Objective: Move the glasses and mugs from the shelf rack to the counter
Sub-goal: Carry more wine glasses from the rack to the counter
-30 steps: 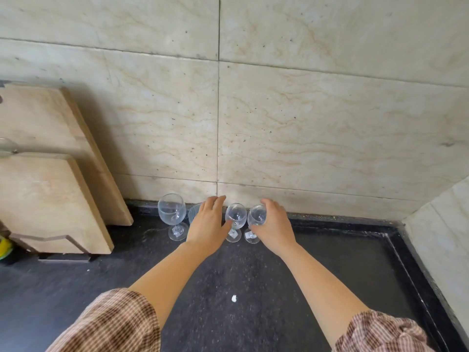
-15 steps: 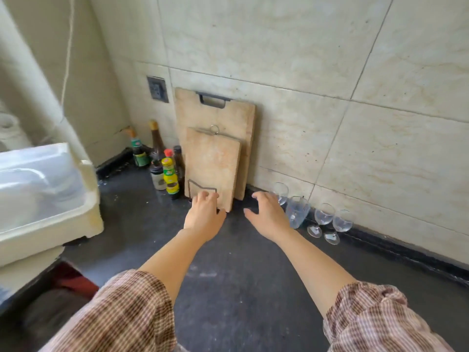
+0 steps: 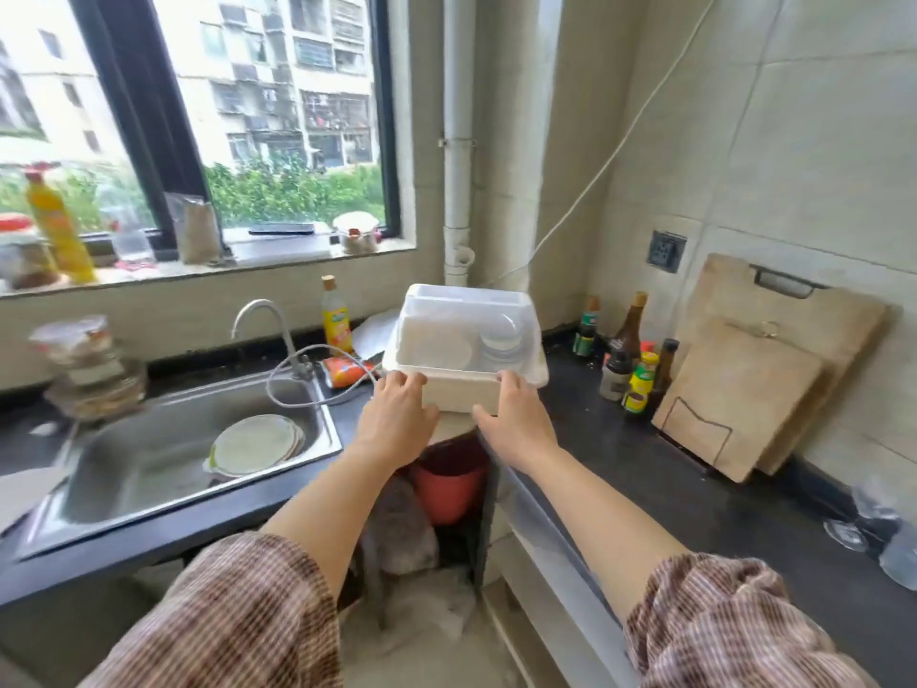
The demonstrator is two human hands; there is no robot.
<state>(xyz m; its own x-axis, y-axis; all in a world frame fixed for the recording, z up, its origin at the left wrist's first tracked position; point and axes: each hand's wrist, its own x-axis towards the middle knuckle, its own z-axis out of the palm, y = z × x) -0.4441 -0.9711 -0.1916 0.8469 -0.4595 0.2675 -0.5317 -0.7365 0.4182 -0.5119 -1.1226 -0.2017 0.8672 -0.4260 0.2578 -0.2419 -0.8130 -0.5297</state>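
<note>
I am looking at the dark worktop (image 3: 694,494), which is running bare and open along the right wall between its front edge and the cutting boards (image 3: 744,389) leaning at the back. The steel sink (image 3: 149,469) is filling the left stretch, with plates (image 3: 255,444) lying in it. At the inner corner the white dish rack (image 3: 461,394) is sitting with its near wall overhanging the gap where a red bucket (image 3: 449,489) is standing below. My left hand (image 3: 397,419) and right hand (image 3: 516,419) are both hooking curled fingers over its near rim. Sauce bottles (image 3: 635,374) are crowding the space just right of it. The glasses (image 3: 878,523) are standing, blurred, far along the worktop's back edge.
</note>
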